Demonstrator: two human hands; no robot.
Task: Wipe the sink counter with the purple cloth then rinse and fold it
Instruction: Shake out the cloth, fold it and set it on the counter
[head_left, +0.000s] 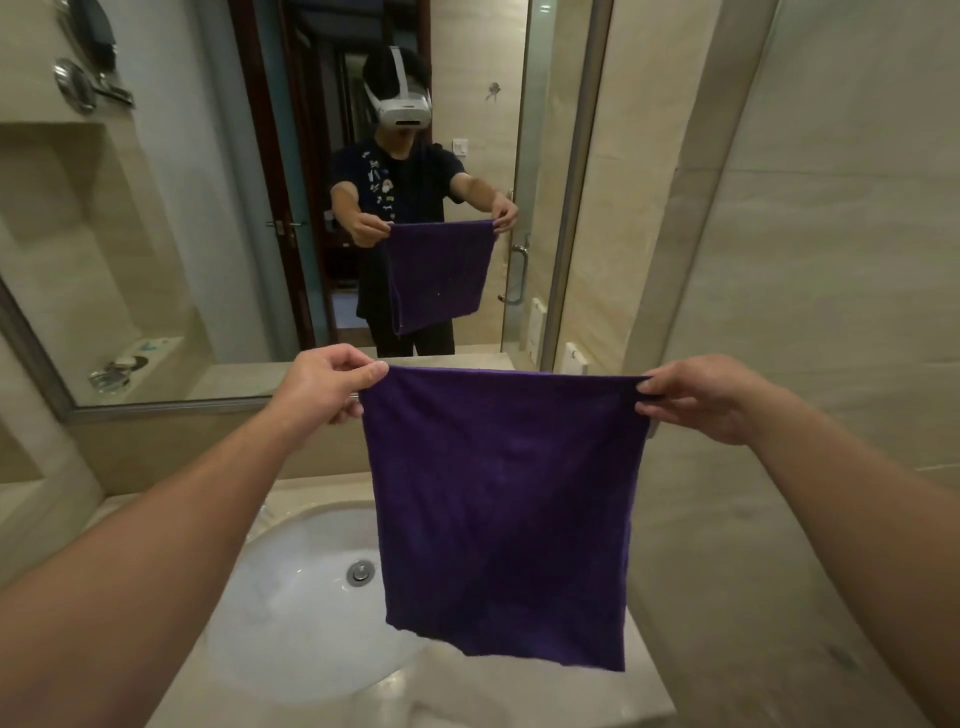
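Note:
The purple cloth (504, 499) hangs flat in the air above the sink, stretched by its two top corners. My left hand (327, 384) pinches the top left corner between thumb and fingers. My right hand (696, 397) pinches the top right corner. The cloth's lower edge hangs just above the beige counter (519, 691) and covers the right part of the white basin (291, 597). The faucet is hidden behind the cloth.
A large mirror (208, 208) behind the sink reflects a person holding the cloth. The basin's metal drain (360, 571) shows to the left of the cloth. A tiled wall (831, 260) stands close on the right. A small white box (575, 357) leans by the mirror's right edge.

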